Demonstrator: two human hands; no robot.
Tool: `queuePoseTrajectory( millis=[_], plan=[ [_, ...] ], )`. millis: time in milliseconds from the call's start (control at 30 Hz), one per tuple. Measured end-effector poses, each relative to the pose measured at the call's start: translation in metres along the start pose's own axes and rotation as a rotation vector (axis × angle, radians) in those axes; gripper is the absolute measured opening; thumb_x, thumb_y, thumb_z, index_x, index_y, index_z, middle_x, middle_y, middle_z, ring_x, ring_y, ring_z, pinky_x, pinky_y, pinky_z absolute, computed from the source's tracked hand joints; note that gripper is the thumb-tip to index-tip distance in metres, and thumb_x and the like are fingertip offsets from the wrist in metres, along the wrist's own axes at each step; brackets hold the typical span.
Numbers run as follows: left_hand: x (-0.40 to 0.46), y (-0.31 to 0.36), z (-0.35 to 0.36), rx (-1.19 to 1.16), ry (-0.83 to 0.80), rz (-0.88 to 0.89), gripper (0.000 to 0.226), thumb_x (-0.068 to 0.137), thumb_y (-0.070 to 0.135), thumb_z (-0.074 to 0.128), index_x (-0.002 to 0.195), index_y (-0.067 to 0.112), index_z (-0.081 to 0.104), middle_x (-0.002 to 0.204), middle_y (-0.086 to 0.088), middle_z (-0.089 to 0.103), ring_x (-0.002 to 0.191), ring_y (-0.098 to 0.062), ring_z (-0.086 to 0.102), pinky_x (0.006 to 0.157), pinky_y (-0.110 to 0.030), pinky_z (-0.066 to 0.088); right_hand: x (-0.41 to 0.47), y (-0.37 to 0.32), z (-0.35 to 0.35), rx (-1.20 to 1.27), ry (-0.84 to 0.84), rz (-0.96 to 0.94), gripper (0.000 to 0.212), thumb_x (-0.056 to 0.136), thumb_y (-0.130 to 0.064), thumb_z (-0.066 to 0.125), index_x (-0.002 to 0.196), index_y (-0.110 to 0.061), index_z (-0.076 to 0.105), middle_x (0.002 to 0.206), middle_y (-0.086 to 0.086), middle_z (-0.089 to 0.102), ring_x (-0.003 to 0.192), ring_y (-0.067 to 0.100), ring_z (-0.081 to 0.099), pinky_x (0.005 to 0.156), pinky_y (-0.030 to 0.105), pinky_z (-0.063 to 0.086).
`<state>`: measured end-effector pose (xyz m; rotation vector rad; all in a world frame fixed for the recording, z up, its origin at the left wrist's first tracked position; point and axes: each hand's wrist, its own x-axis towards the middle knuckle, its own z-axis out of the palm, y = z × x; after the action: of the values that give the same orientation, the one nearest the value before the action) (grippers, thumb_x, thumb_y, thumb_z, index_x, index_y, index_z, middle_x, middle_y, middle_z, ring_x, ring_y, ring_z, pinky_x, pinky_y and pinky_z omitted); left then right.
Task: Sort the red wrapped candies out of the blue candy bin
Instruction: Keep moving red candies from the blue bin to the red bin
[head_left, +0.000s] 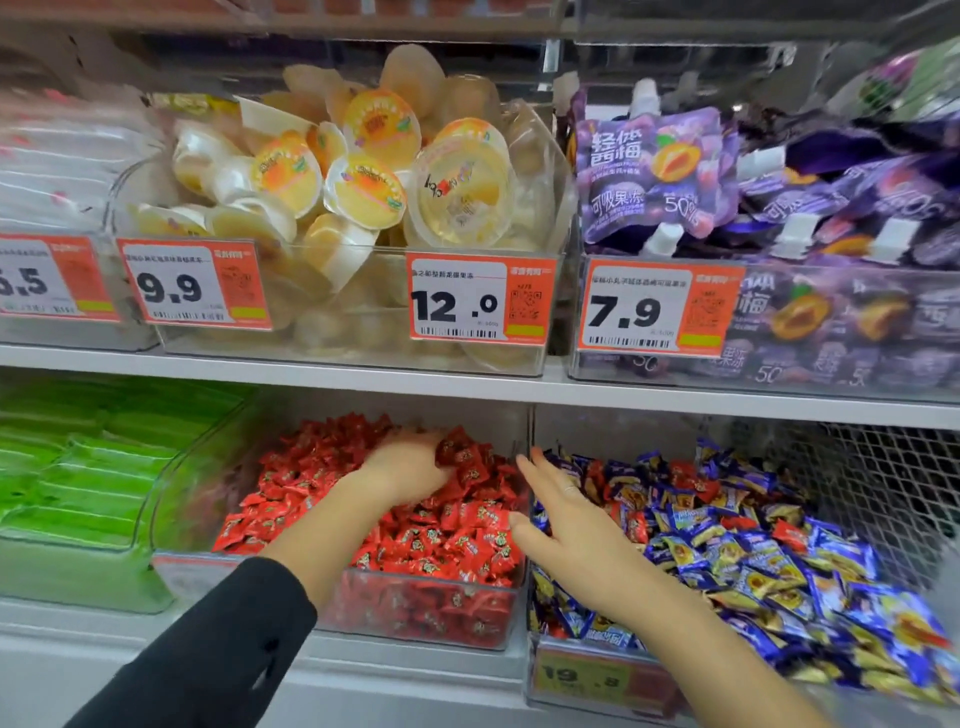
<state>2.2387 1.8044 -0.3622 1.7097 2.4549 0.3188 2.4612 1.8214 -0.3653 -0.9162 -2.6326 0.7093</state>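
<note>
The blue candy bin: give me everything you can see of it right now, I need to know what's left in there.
The blue candy bin is a clear plastic box on the lower shelf, right of the red candy bin and touching it. It is heaped with small blue and yellow wrapped candies; several red wrapped candies still lie among them. An orange price tag, blurred, sits on its front wall. The right hand, fingers spread, is over its left edge. Wire mesh stands behind it.

white shelf, clear bins on it
</note>
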Motion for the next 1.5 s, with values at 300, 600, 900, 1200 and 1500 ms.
queuePoseTrajectory(
  millis=[300,600,900,1200,1500],
  plan=[
    [-0.049,0.113,0.018,-0.793,0.008,-0.086,0.04,0.094,0.021,0.05,0.133,0.014,0.045,0.111,-0.011,0.062,0.092,-0.026,0.059,0.074,-0.029,0.043,-0.003,0.061,-0.054,-0.073,0.066,0.174,0.048,0.099,-0.037,0.046,0.143,-0.019,0.041,0.144,0.003,0.046,0.129,0.019,0.045,0.098,0.026,0.035],
    [-0.063,0.116,0.027,-0.806,0.1,-0.05,0.043,0.094,0.004,0.038,0.134,0.019,0.042,0.096,0.004,0.052,0.073,-0.01,0.048,0.054,-0.019,0.032,0.047,0.105,-0.051,-0.064,-0.28,0.296,0.102,0.073,-0.058,0.074,0.152,-0.028,0.016,0.158,-0.004,0.022,0.142,0.019,0.027,0.114,0.032,0.026],
    [-0.055,0.11,0.036,-0.818,0.075,-0.05,0.042,0.09,0.002,0.039,0.129,0.019,0.042,0.094,-0.006,0.055,0.076,-0.024,0.052,0.06,-0.029,0.037,0.085,0.109,-0.01,-0.276,-0.427,0.309,0.117,0.063,-0.067,0.075,0.151,-0.014,0.018,0.155,0.005,0.029,0.138,0.024,0.035,0.113,0.036,0.031],
    [-0.057,0.109,0.035,-0.867,0.086,-0.02,0.036,0.088,0.0,0.04,0.117,0.02,0.045,0.09,-0.002,0.055,0.078,-0.023,0.052,0.063,-0.031,0.037,0.083,0.093,0.007,-0.488,-0.362,0.19,0.071,0.075,-0.043,0.075,0.134,-0.016,0.046,0.127,0.007,0.059,0.11,0.027,0.057,0.083,0.029,0.044],
    [-0.06,0.109,0.031,-0.815,0.061,-0.015,0.038,0.09,0.002,0.04,0.125,0.015,0.044,0.09,-0.005,0.055,0.072,-0.021,0.05,0.061,-0.032,0.038,0.018,0.08,-0.062,-0.154,-0.251,0.138,0.021,0.076,-0.017,0.071,0.096,-0.015,0.062,0.079,0.002,0.061,0.062,0.01,0.052,0.059,0.026,0.043]
  ],
)
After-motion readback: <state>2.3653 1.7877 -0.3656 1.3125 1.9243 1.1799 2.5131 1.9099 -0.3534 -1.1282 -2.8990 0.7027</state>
